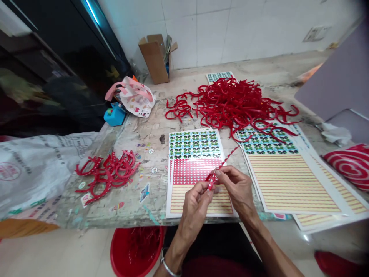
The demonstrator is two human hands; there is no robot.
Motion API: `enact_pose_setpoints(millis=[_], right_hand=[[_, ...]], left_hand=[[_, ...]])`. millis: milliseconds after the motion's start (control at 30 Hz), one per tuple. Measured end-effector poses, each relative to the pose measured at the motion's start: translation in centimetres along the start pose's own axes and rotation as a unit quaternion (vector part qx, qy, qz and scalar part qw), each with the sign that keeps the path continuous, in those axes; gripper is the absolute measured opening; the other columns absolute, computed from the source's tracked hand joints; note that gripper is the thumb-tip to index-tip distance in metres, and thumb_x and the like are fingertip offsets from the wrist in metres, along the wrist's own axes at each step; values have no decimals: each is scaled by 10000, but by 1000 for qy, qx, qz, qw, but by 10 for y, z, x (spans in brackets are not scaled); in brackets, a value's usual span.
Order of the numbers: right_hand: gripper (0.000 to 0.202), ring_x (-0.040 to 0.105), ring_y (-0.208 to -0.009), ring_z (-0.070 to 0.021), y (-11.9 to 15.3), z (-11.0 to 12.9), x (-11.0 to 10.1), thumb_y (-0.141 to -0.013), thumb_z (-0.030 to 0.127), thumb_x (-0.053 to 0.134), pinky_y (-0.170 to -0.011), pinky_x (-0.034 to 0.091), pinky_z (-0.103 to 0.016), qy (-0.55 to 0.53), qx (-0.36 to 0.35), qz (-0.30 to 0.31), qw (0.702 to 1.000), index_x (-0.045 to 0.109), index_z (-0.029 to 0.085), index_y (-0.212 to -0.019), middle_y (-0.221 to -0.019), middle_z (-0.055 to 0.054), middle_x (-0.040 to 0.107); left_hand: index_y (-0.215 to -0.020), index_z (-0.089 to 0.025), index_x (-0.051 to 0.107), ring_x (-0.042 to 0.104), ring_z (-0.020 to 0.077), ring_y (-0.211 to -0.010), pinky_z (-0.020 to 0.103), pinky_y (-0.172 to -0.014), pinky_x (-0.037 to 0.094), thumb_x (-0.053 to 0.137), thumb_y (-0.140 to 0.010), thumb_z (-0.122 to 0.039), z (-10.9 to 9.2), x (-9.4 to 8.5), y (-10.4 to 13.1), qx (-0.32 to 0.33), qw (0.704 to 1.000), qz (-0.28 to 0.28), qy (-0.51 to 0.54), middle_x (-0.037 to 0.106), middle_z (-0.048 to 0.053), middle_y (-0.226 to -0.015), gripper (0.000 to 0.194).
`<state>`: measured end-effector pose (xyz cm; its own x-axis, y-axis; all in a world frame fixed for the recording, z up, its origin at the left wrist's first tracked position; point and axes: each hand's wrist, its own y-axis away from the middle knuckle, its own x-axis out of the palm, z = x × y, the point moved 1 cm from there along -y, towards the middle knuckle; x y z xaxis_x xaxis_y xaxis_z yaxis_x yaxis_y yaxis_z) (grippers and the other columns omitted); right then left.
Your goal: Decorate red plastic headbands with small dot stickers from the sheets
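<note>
"Where's the band [212, 180]?"

"Between both hands, just above the sheet [184, 171] at the near edge of the surface [144, 134]. It slants away, its far tip reaching past the sheet's right edge."

"And each grip?"

"On the left hand [197, 198] it's pinching the band near its close end. On the right hand [235, 186] it pinches too, a little farther along. (Some darker red shows right beside; I can't tell whether it's the same band.)"

"Heavy or light?"

"Light, I'd judge, and springy rather than limp: the ones in the pile [233, 102] beyond curl every which way, and those in the cluster [108, 175] at the left lie in open loops."

"Slippery? Fragile?"

"The pile has a sheen, so maybe a little slick. The band itself looks hard to break, but its white marks could scuff or lift under rubbing."

"So where to take hold?"

"By the narrow edges, at two spots along its length, with light pressure. One hold alone would probably let the free part swing or twist."
</note>
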<state>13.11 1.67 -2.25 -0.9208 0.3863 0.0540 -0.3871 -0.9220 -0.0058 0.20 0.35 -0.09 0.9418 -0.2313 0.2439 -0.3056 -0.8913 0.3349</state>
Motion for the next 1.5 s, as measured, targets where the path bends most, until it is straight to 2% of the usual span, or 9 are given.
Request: enact_pose_setpoints(millis=[133,300,633,800,933,1100,1233,1333,1500], right_hand=[[136,546,-538,-106,9,15,-1,-738,295,654,-498,485,-215,31,-19,-1,999,628,163,-717,-634,3,597],[77,566,-621,-120,25,29,-7,-753,237,641,-560,506,-223,93,-91,-14,991,609,182,-710,-717,-9,604],[145,531,-515,-96,9,7,-4,-746,317,634,-470,489,-207,52,-17,-28,998,606,177,-724,-653,20,576],[136,556,-569,-112,11,7,-1,-745,305,639,-490,507,-207,71,-46,-30,996,617,175,-710,-687,0,591],[139,612,-773,-177,11,7,-2,-767,292,618,-538,530,-222,85,-69,-1,994,630,169,-704,-828,-64,638],[123,633,-813,-199,10,4,-5,-740,287,652,-596,555,-263,81,-52,25,995,676,174,-783,-894,-78,667],[353,638,-782,-187,3,3,-10,-691,304,704,-594,577,-300,-1,41,82,996,653,201,-1025,-961,-69,673],[308,642,-799,-183,-2,4,-12,-704,321,692,-588,577,-300,-91,112,187,972,647,200,-983,-981,-60,672],[246,638,-850,-169,-1,9,-12,-689,275,716,-660,562,-274,-98,95,194,971,620,193,-900,-969,-56,672]], left_hand=[[-923,-148,656,503,128,-676,203,-628,379,566,-801,-252,-3,3,1,22,999,-26,-18,611,29,-737,184],[-978,-159,651,553,167,-779,241,-728,407,540,-816,-260,-3,5,-2,63,997,9,-52,653,55,-869,221],[-861,-152,669,484,115,-592,217,-615,393,584,-785,-289,7,7,2,50,998,-25,-35,621,21,-698,178],[-855,-155,654,477,120,-636,213,-609,385,542,-827,-329,10,7,3,56,997,-41,-24,577,22,-690,209],[-710,-157,624,479,127,-628,210,-596,378,577,-795,-342,8,10,3,48,997,-57,-3,555,14,-640,210],[-642,-167,583,456,120,-589,213,-596,366,592,-775,-330,9,10,2,57,993,-101,10,521,-8,-595,211],[-646,-163,589,426,110,-583,214,-579,346,583,-780,-325,19,1,2,58,995,-78,3,505,-13,-597,210],[-621,-159,568,407,112,-579,222,-570,337,566,-791,-309,21,-4,4,81,995,-53,-6,477,-11,-583,227],[-725,-157,588,430,118,-590,235,-599,357,508,-830,-257,4,-3,6,91,995,14,-44,494,-4,-607,166]])
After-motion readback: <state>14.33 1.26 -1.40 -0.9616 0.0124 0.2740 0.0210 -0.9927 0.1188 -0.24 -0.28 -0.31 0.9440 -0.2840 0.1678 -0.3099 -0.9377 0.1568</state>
